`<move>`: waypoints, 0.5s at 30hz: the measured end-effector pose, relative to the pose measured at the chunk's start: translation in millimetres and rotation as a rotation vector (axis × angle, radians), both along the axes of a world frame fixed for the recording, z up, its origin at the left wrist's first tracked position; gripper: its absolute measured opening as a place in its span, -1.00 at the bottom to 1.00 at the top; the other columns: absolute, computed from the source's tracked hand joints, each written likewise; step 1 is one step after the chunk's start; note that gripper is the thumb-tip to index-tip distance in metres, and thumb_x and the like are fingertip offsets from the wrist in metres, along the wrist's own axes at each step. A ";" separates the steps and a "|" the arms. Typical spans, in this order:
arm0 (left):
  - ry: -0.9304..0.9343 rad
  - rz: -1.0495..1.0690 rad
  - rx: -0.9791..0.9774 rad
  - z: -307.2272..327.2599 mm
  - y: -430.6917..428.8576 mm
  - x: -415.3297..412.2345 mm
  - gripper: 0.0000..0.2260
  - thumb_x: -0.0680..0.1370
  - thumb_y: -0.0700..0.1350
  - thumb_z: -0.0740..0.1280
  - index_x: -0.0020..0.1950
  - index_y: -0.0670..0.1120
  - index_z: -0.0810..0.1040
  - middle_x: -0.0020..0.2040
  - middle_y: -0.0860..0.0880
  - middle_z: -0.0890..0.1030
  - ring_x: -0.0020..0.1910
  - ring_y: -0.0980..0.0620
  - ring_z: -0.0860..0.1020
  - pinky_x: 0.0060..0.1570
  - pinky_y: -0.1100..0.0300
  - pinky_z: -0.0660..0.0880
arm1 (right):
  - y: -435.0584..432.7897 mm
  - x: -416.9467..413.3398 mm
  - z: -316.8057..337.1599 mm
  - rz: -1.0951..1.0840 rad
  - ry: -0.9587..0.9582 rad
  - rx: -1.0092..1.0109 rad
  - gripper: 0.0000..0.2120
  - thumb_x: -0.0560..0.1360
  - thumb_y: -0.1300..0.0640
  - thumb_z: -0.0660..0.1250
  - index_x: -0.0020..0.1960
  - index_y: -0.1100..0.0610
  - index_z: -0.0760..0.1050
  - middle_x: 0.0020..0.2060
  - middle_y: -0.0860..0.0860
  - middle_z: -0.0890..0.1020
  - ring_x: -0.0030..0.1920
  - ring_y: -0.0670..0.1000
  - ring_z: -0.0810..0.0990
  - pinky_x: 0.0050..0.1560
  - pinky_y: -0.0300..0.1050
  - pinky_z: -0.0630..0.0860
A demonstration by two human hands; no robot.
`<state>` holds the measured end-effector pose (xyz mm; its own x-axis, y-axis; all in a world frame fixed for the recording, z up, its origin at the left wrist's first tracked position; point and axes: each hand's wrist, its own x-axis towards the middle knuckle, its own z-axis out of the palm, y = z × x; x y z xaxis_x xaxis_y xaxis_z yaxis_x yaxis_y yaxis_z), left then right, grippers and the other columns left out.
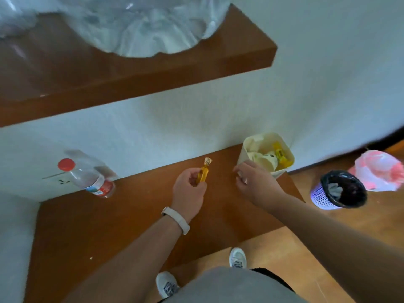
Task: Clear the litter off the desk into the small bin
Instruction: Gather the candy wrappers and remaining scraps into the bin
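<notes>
My left hand (pixel 189 191) is shut on a yellow candy wrapper (pixel 204 171), held just above the brown desk (pixel 109 226) near its back middle. The small cream bin (pixel 247 147) stands at the desk's back right corner against the wall, holding paper cups and a yellow wrapper. My right hand (pixel 254 182) hovers just in front of the bin with its fingers curled loosely, and nothing shows in it. A clear plastic bottle (pixel 87 178) with a red cap stands at the back left of the desk.
A brown shelf (pixel 196 66) hangs above the desk with a large clear plastic bag (pixel 142 25) on it. On the wooden floor at right sit a purple mesh bin (pixel 323 195) with a black liner and a pink-white plastic bag (pixel 378 171). My shoes are below the desk edge.
</notes>
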<state>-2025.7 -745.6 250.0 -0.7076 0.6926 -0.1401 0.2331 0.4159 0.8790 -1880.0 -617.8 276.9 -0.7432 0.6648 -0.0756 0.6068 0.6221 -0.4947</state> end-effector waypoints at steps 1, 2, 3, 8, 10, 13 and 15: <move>0.012 -0.019 0.013 4.1 15.4 8.4 -0.79 0.49 -0.20 0.36 0.04 0.08 0.54 -0.05 0.10 0.59 -0.08 0.15 0.55 -0.12 0.31 0.48 | 11.4 11.1 1.5 -0.014 0.012 0.006 -0.78 0.54 0.19 0.29 0.17 0.13 0.53 0.08 0.05 0.56 0.04 0.08 0.52 -0.02 -0.10 0.44; 0.025 -0.036 0.019 7.6 30.7 16.3 -0.79 0.49 -0.20 0.36 0.06 0.08 0.54 -0.04 0.10 0.59 -0.07 0.15 0.55 -0.09 0.29 0.49 | 23.4 21.1 2.7 -0.025 0.026 0.015 -0.78 0.54 0.18 0.29 0.17 0.13 0.54 0.08 0.05 0.56 0.04 0.08 0.52 -0.02 -0.09 0.45; 0.039 -0.046 0.019 10.3 45.3 23.5 -0.78 0.49 -0.19 0.36 0.07 0.07 0.54 -0.03 0.10 0.59 -0.07 0.16 0.55 -0.08 0.28 0.50 | 35.5 30.3 2.9 -0.032 0.041 0.024 -0.78 0.53 0.18 0.29 0.16 0.14 0.54 0.08 0.06 0.57 0.04 0.09 0.53 -0.03 -0.09 0.45; 0.021 -0.034 0.006 17.0 100.0 62.2 -0.81 0.50 -0.15 0.38 0.06 0.08 0.53 -0.03 0.12 0.58 -0.07 0.18 0.54 -0.13 0.35 0.45 | 89.3 59.6 0.1 -0.052 0.057 0.000 -0.76 0.55 0.18 0.25 0.20 0.14 0.52 0.08 0.02 0.53 0.00 0.05 0.53 -0.08 -0.12 0.43; 0.035 -0.053 -0.020 17.9 115.5 74.8 -0.83 0.50 -0.12 0.38 0.04 0.09 0.52 -0.05 0.14 0.58 -0.08 0.18 0.54 -0.15 0.37 0.42 | 106.9 63.1 -2.8 -0.050 0.074 -0.001 -0.76 0.54 0.19 0.25 0.20 0.15 0.52 0.09 0.04 0.54 0.04 0.08 0.52 -0.05 -0.13 0.42; 0.078 -0.058 -0.092 18.0 137.9 79.1 -0.83 0.51 -0.10 0.37 0.08 0.06 0.52 -0.06 0.12 0.57 -0.10 0.16 0.53 -0.19 0.36 0.42 | 126.6 61.0 -5.7 -0.039 0.085 -0.011 -0.74 0.54 0.21 0.26 0.22 0.17 0.52 0.15 0.05 0.53 0.08 0.07 0.51 0.00 -0.19 0.39; 0.157 -0.089 -0.161 15.5 150.7 76.3 -0.81 0.51 -0.10 0.35 0.11 0.05 0.52 -0.05 0.11 0.55 -0.13 0.16 0.52 -0.20 0.35 0.42 | 136.5 55.1 -8.5 -0.019 0.096 -0.005 -0.74 0.54 0.21 0.26 0.22 0.17 0.51 0.17 0.05 0.53 0.08 0.05 0.51 -0.02 -0.24 0.34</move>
